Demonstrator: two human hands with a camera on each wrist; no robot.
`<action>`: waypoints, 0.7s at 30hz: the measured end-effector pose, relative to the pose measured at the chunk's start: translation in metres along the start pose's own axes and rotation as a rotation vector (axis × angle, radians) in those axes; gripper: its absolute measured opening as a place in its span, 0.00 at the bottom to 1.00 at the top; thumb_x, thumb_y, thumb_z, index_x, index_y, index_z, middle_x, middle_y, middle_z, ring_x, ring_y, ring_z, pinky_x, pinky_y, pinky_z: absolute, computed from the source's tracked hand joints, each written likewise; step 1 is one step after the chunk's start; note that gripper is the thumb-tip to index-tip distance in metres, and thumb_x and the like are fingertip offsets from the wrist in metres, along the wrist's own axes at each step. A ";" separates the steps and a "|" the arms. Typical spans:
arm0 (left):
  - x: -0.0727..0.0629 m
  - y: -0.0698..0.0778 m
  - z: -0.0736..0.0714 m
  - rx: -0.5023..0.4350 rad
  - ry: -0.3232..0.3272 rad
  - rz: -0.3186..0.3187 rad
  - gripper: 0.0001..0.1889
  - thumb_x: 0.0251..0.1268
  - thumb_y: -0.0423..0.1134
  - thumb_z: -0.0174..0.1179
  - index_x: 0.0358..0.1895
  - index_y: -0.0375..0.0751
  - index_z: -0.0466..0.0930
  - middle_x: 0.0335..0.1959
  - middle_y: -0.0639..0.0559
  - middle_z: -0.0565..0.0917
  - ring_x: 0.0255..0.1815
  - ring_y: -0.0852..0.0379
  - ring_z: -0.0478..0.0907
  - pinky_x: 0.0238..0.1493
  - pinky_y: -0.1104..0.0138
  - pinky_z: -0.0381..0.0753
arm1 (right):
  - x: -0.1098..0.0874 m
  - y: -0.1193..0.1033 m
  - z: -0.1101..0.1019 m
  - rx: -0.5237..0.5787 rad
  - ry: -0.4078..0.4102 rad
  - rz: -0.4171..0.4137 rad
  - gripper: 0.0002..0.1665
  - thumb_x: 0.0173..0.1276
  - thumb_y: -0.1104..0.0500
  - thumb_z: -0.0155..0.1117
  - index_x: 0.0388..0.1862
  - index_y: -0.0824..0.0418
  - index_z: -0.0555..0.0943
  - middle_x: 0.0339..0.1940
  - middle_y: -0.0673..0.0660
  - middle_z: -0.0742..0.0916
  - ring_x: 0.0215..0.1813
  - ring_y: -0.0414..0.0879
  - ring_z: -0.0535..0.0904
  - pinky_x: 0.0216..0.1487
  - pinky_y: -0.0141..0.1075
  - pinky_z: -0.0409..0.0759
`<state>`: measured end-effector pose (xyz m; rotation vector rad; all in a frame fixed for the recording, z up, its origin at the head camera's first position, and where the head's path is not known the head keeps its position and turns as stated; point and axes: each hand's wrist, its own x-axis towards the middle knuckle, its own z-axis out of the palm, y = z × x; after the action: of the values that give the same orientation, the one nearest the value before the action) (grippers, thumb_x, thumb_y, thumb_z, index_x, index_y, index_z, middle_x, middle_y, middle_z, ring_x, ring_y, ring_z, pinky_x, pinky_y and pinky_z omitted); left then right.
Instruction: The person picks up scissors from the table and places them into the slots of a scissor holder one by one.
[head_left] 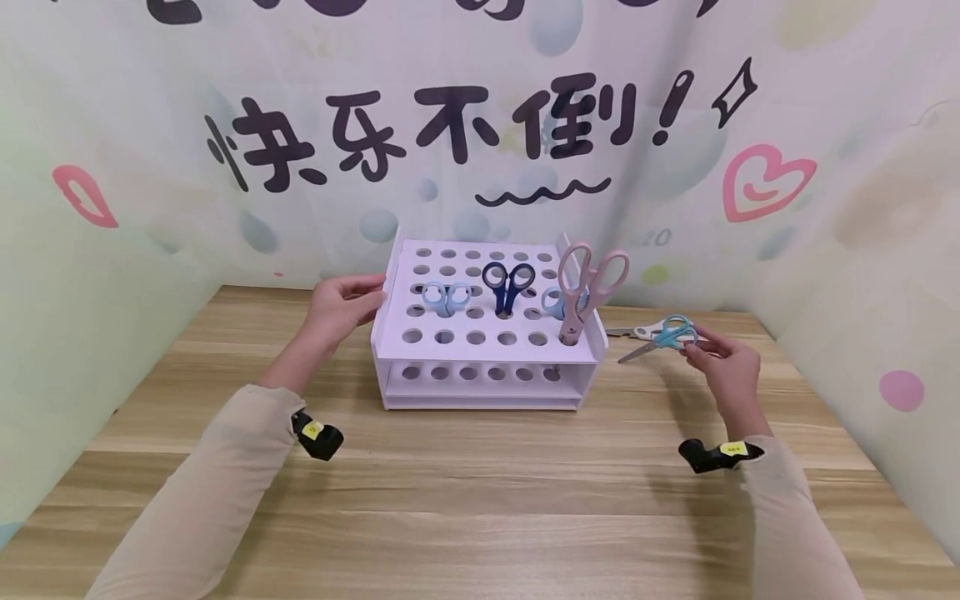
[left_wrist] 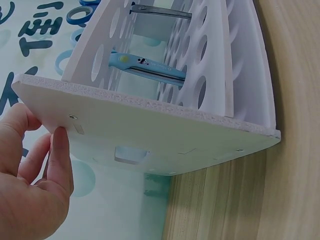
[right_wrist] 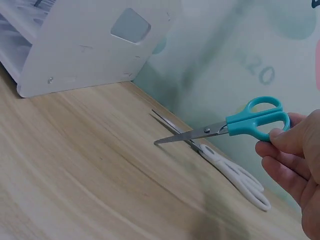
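Note:
A white rack (head_left: 457,400) with rows of round holes stands on the table. My left hand (head_left: 341,312) holds the edge of its left side panel (left_wrist: 100,117), thumb and fingers at the rim. To the rack's right, my right hand (head_left: 726,371) pinches teal-handled scissors (right_wrist: 255,120) by one handle loop, blades pointing left. Beneath them, white-handled scissors (right_wrist: 235,175) lie on the table. Upright in the rack stand light blue scissors (head_left: 447,298), dark blue scissors (head_left: 508,287), larger pink scissors (head_left: 581,292) and a second light blue pair (head_left: 552,302), partly hidden behind the pink one.
The wood-grain table (head_left: 480,500) extends in front of the rack. Behind it hangs a printed backdrop (head_left: 480,167) with dark lettering, and pale walls close in both sides. A black wrist camera sits on each sleeve.

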<state>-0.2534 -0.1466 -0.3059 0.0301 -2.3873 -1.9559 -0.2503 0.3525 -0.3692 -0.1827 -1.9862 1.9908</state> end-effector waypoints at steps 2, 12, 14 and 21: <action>0.000 0.000 0.000 -0.001 0.001 -0.002 0.22 0.62 0.33 0.56 0.59 0.33 0.71 0.53 0.40 0.73 0.46 0.57 0.73 0.46 0.71 0.79 | 0.001 -0.002 0.002 -0.040 0.003 -0.014 0.26 0.57 0.75 0.61 0.56 0.78 0.71 0.23 0.47 0.84 0.26 0.36 0.82 0.32 0.25 0.80; 0.003 0.000 0.001 0.015 -0.002 -0.015 0.22 0.62 0.34 0.56 0.60 0.35 0.71 0.53 0.40 0.74 0.47 0.56 0.74 0.47 0.70 0.79 | -0.003 -0.021 0.009 -0.381 0.011 -0.149 0.22 0.60 0.69 0.62 0.54 0.75 0.74 0.25 0.38 0.81 0.28 0.28 0.79 0.31 0.20 0.78; 0.003 0.000 0.001 0.014 0.000 -0.018 0.22 0.62 0.34 0.56 0.60 0.35 0.71 0.54 0.40 0.74 0.47 0.56 0.74 0.47 0.70 0.79 | -0.005 -0.027 0.011 -0.388 -0.004 -0.175 0.22 0.60 0.68 0.62 0.54 0.74 0.75 0.26 0.38 0.81 0.28 0.27 0.79 0.31 0.19 0.78; 0.002 -0.001 -0.001 0.010 0.002 -0.022 0.22 0.62 0.34 0.56 0.60 0.35 0.70 0.54 0.40 0.74 0.47 0.57 0.74 0.46 0.70 0.79 | -0.010 -0.047 0.018 -0.419 -0.066 -0.282 0.21 0.59 0.68 0.63 0.53 0.70 0.77 0.28 0.39 0.81 0.32 0.28 0.78 0.32 0.17 0.77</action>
<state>-0.2553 -0.1477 -0.3067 0.0597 -2.4055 -1.9525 -0.2399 0.3313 -0.3238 0.0679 -2.3039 1.4125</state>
